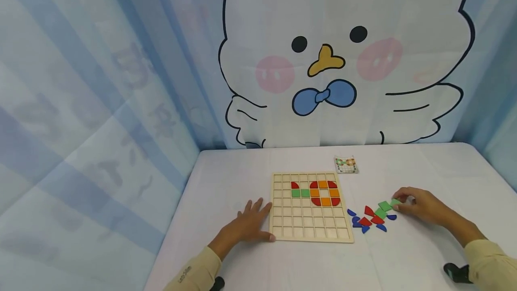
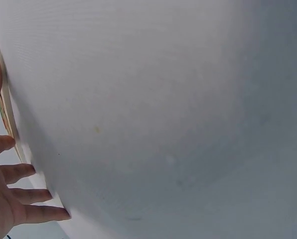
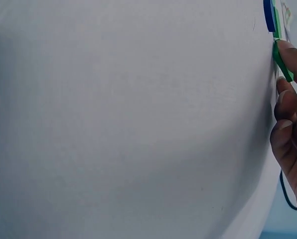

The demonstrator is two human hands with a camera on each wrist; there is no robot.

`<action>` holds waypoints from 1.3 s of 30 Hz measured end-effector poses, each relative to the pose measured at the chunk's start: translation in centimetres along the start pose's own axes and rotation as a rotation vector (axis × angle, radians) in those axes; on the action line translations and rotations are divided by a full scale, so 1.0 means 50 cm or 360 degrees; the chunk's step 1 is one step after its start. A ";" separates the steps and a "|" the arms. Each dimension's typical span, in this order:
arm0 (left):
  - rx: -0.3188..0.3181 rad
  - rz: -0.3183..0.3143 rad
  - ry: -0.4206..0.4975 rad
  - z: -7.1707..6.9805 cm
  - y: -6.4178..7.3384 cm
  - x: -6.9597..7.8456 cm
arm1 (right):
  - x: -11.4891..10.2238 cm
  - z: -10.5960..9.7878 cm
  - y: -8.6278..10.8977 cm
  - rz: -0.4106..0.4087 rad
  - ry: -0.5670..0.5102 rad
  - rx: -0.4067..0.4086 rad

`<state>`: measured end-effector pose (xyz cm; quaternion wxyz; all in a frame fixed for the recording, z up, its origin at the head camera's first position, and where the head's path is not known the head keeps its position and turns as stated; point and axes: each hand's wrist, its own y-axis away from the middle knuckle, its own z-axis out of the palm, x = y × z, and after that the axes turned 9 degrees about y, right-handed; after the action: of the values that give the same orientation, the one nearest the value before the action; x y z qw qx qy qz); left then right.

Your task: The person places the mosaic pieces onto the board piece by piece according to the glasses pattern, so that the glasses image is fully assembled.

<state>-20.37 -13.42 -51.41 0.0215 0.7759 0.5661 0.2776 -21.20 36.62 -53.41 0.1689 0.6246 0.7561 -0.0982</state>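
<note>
A wooden grid board [image 1: 311, 223] lies on the table, with red quarter-round, orange square and green square tiles set in its upper cells. My left hand [image 1: 251, 224] rests at the board's left edge, fingers spread and thumb at the near corner. To the right of the board, my right hand [image 1: 425, 208] pinches a green square tile [image 3: 283, 60] between thumb and fingers, low over the table. Beside it is a loose pile: green squares [image 1: 381, 213], red pieces [image 1: 365, 222] and several blue pieces [image 1: 381, 228].
A small picture card [image 1: 346, 165] lies past the board's far right corner. The white table [image 1: 315, 266] meets a curtain [image 1: 323, 125] printed with a cartoon bird at its far edge. A black wrist strap [image 1: 457, 273] shows by the right sleeve.
</note>
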 end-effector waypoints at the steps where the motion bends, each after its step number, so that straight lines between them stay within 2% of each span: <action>1: 0.0000 0.0002 -0.0001 -0.001 0.000 0.000 | -0.002 0.001 0.000 0.0003 -0.0006 -0.0004; 12: -0.0006 0.0003 -0.0008 -0.003 -0.001 -0.001 | -0.026 -0.017 -0.005 -0.0001 -0.0066 -0.0042; 21: -0.0019 -0.0014 -0.0007 -0.005 0.001 0.004 | -0.068 -0.023 -0.023 -0.0017 -0.0253 -0.0128; 27: -0.0031 -0.0041 -0.0010 -0.005 -0.007 0.006 | -0.113 -0.017 -0.047 -0.0070 -0.0412 -0.0221; 39: -0.0011 -0.0069 0.0067 -0.007 -0.005 0.011 | -0.221 0.011 -0.125 -0.0213 -0.0510 -0.0265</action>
<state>-20.65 -12.92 -50.97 0.0183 0.7574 0.5821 0.2951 -25.44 25.08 -50.10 0.3312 0.5333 0.7649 -0.1445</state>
